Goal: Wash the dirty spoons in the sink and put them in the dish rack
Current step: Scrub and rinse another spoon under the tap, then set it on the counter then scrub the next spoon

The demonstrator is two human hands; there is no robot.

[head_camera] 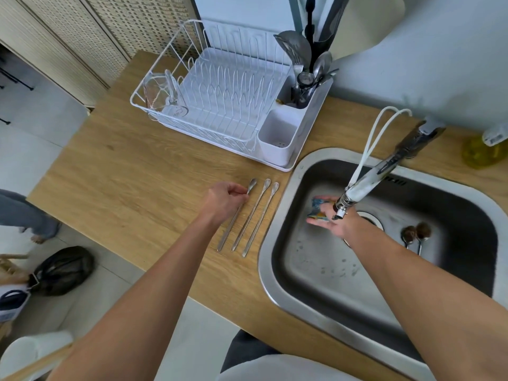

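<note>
Three long thin metal spoons lie side by side on the wooden counter (132, 171), left of the steel sink (277, 243). My left hand (225, 199) pinches the leftmost spoon (233, 221) near its bowl. The middle spoon (250, 215) and the right spoon (261, 221) lie untouched. Inside the sink my right hand (335, 224) holds a blue and yellow sponge (319, 207) under the faucet head (354, 193). Two dirty spoons (415, 233) with brown bowls rest on the sink floor at the right. The white dish rack (220, 103) stands behind the spoons.
The rack's cutlery holder (302, 89) has several utensils; its front compartment (277, 136) holds nothing. A clear glass (159, 94) sits at the rack's left end. A yellow soap bottle (483, 149) stands far right. A black bag (63, 270) lies on the floor at left.
</note>
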